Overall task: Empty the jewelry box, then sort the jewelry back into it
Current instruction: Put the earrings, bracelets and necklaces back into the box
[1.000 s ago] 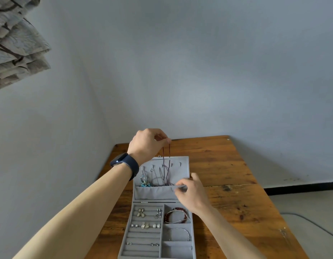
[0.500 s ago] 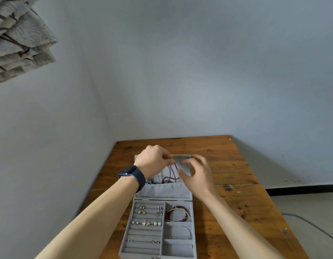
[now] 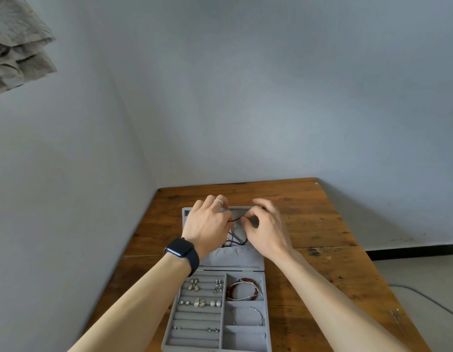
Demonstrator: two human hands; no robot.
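A grey velvet jewelry box (image 3: 221, 348) lies open on the wooden table (image 3: 322, 224), its lid laid back flat. My left hand (image 3: 207, 224) and my right hand (image 3: 268, 227) meet over the lid, and both pinch a dark red cord necklace (image 3: 236, 219) near the lid's top edge. The rest of the cord (image 3: 235, 241) hangs down into the lid pocket (image 3: 233, 257). In the tray lie several earrings (image 3: 198, 303), a red bead bracelet (image 3: 243, 289) and a thin silver bangle (image 3: 248, 315).
The table stands in a corner, with walls at the left and behind. A grey cable (image 3: 423, 298) runs across the floor at the right. Patterned fabric (image 3: 17, 47) hangs at the top left.
My left hand has dropped from above the lid down to its top edge with the cord. My right hand has left the pocket edge, moved up and taken hold of the cord.
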